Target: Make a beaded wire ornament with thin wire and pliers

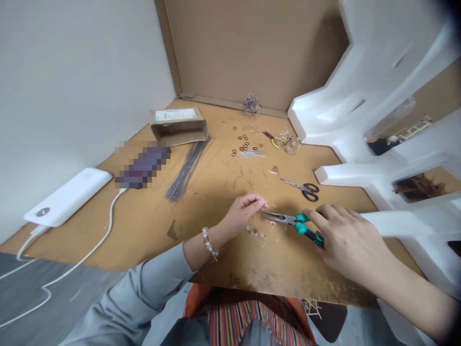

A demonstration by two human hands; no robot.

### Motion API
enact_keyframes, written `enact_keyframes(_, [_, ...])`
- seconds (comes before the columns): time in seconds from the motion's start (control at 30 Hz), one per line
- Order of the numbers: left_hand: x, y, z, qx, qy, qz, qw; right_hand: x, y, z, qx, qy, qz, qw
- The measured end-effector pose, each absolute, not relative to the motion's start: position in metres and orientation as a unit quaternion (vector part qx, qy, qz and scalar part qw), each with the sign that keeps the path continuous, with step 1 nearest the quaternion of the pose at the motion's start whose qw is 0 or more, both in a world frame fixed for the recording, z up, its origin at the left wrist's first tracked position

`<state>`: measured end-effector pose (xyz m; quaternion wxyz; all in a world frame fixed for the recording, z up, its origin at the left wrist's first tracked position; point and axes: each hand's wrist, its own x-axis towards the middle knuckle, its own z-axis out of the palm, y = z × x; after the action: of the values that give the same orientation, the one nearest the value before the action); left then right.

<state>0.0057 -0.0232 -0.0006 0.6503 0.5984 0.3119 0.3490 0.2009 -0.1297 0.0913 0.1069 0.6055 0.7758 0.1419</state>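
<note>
My right hand (347,238) is closed around the teal handles of long-nose pliers (290,222), whose metal jaws point left toward my left hand. My left hand (243,211) has its fingertips pinched together right at the plier tips, on something too small to make out, perhaps thin wire. A few clear beads on wire (256,233) lie on the brown board (144,226) just below both hands. A bead bracelet sits on my left wrist.
Black-handled scissors (302,187) lie beyond the pliers. Farther back are small dark rings (243,143), yellow-handled cutters (272,139), a bundle of straight wires (187,168) and a small cardboard box (178,125). White foam packing (378,129) stands at right. A white power bank (68,194) with cable lies left.
</note>
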Motion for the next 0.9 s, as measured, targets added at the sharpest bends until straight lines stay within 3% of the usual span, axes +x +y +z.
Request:
enact_keyframes(0.33, [0.003, -0.020, -0.006, 0.521, 0.292, 0.308, 0.740, 0.199, -0.124, 0.090, 0.584, 0.778, 0.187, 0.135])
enact_keyframes(0.67, [0.003, -0.021, 0.004, 0.569, 0.300, 0.306, 0.702, 0.204, -0.130, 0.089, 0.587, 0.774, 0.188, 0.142])
enact_keyframes(0.9, [0.005, -0.018, -0.009, 0.461, 0.255, 0.292, 0.798, 0.205, -0.131, 0.090, 0.598, 0.770, 0.176, 0.137])
